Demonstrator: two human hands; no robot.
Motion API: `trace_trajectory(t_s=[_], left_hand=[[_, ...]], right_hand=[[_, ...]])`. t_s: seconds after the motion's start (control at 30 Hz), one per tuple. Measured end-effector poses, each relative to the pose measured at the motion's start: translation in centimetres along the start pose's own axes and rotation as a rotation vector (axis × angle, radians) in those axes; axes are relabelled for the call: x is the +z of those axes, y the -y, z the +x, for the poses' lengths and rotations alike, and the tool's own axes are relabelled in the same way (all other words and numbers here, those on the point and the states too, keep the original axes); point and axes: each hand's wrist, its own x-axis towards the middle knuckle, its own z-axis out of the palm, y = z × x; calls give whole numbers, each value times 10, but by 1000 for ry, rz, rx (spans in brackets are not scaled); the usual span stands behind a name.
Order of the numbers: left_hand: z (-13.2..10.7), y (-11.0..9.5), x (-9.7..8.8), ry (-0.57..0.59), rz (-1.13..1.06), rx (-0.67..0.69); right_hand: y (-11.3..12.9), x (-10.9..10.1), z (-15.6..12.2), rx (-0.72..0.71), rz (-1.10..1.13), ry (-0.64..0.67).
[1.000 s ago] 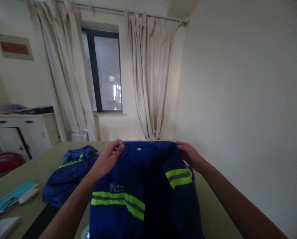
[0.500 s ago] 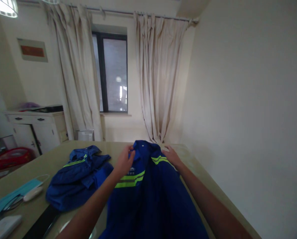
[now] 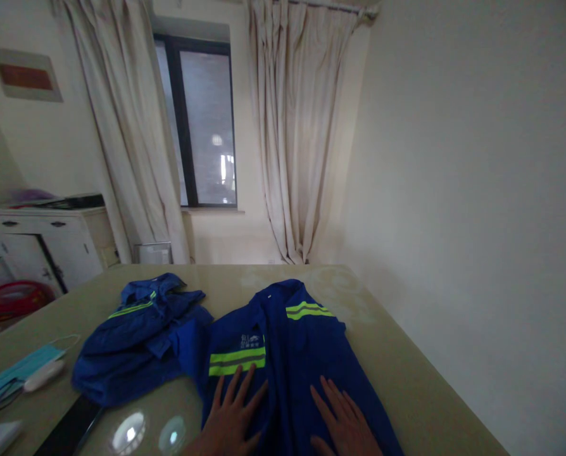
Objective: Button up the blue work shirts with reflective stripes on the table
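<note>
— What are the hands doing?
— The left hand [image 3: 233, 408] lies palm down, fingers spread apart, fingertips on the lower edge of a reflective stripe [image 3: 237, 359]. The right hand [image 3: 344, 415] lies flat across the other front panel, fingers closer together. Neither grips anything.

— And the garment beneath?
— A blue jacket [image 3: 290, 361], laid out front up on a pale table [image 3: 401, 373], its collar [image 3: 278, 292] just short of the far edge. The lower part runs out of view.

— How much room at the sides?
— On the right, a strip of tabletop widens toward the wearer, ending at a slanting edge near the wall [image 3: 463, 190]. On the left, space is tight: one sleeve meets a crumpled blue garment [image 3: 126, 354]. Beyond that lie a face mask [image 3: 24, 372] and a black flat object [image 3: 69, 425].
</note>
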Motion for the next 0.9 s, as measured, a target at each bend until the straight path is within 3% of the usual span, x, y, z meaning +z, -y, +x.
trace_trajectory(t_s=[0.13, 0.3, 0.5, 0.6, 0.7, 0.8, 0.9], left_hand=[[47, 4, -18, 69, 38, -3], [104, 24, -52, 121, 76, -58], [129, 29, -66, 66, 101, -89], [118, 32, -67, -49, 22, -25], [88, 41, -68, -124, -76, -1], [44, 50, -66, -84, -319, -43], [3, 46, -60, -64, -626, -76]], right_hand=[[10, 5, 26, 41, -40, -60], [17, -5, 75, 157, -77, -106], [1, -21, 135, 229, -117, -120], [-14, -26, 157, 252, -121, -146], [-27, -29, 174, 256, -127, -166], [-37, -31, 186, 231, -132, -155], [-43, -34, 194, 206, -125, -136]])
